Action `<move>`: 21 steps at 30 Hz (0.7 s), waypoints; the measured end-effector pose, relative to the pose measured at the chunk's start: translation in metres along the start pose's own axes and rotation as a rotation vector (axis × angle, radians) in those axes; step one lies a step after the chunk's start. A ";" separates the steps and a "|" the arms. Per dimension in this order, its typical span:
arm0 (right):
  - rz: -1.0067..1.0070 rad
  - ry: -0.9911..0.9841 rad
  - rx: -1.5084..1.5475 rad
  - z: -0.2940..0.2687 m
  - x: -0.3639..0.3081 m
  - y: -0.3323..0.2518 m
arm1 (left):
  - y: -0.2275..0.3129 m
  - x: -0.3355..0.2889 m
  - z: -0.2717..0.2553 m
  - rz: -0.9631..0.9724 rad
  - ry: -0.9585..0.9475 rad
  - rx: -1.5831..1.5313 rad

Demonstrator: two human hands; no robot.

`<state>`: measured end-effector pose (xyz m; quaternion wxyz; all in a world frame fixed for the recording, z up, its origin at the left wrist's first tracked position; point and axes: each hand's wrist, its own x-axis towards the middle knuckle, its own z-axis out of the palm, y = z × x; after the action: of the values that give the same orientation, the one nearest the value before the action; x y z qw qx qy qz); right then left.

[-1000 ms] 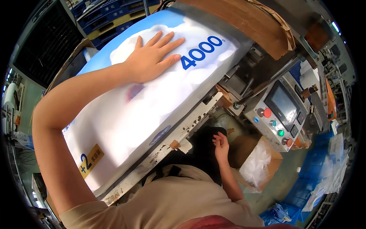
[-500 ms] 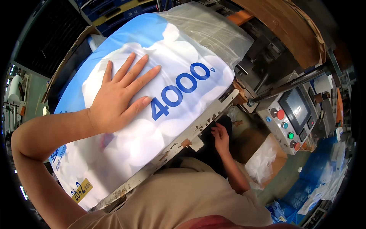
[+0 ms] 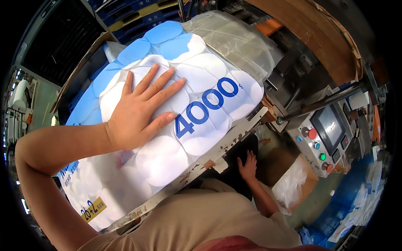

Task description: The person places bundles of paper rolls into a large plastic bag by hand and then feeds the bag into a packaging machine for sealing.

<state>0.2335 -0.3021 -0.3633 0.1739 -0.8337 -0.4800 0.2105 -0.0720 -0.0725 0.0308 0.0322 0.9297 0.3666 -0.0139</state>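
Note:
A large pack of rolls (image 3: 201,67) in blue and white printed film lies in front of me, round roll ends pressing through the film. My left hand (image 3: 140,106) rests flat on top of it, fingers spread. At the pack's far right end, loose clear film (image 3: 234,37) sticks out, crinkled. Below the worn metal edge (image 3: 197,169) along the pack's near side, my right hand (image 3: 248,165) hangs beside my dark-clothed leg, holding nothing, its fingers extended.
To the right stands a control panel (image 3: 322,129) with a screen and coloured buttons. Beneath it, a cardboard box (image 3: 307,180) holds clear plastic film. Brown cardboard (image 3: 310,33) spans the upper right, and blue pallets (image 3: 138,16) are stacked at the back.
The film has drawn tight over the rolls, so their round outlines stand out more. My right hand has straightened its fingers. My left hand stays flat on the pack.

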 end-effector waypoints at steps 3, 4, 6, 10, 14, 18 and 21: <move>-0.014 -0.049 -0.136 0.004 -0.003 0.003 | -0.001 0.002 0.000 0.000 -0.008 -0.009; -0.003 -0.042 -0.134 0.004 -0.002 0.002 | 0.000 0.002 -0.001 -0.001 -0.006 -0.010; -0.020 -0.011 -0.090 0.006 -0.001 0.009 | 0.000 0.003 -0.001 -0.004 -0.006 -0.008; 0.012 0.011 -0.051 0.009 -0.001 0.013 | 0.000 0.003 -0.002 -0.005 -0.013 -0.003; 0.038 -0.006 -0.044 0.003 0.002 0.006 | 0.000 0.003 -0.003 -0.001 -0.016 -0.020; 0.038 -0.020 -0.037 0.003 0.002 0.007 | 0.000 0.004 -0.004 0.001 -0.025 -0.024; 0.035 -0.022 -0.032 0.003 0.004 0.005 | 0.000 0.004 -0.005 0.005 -0.034 -0.023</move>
<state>0.2372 -0.3011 -0.3689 0.1516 -0.8422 -0.4708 0.2149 -0.0688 -0.0694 0.0354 0.0491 0.9299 0.3638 -0.0253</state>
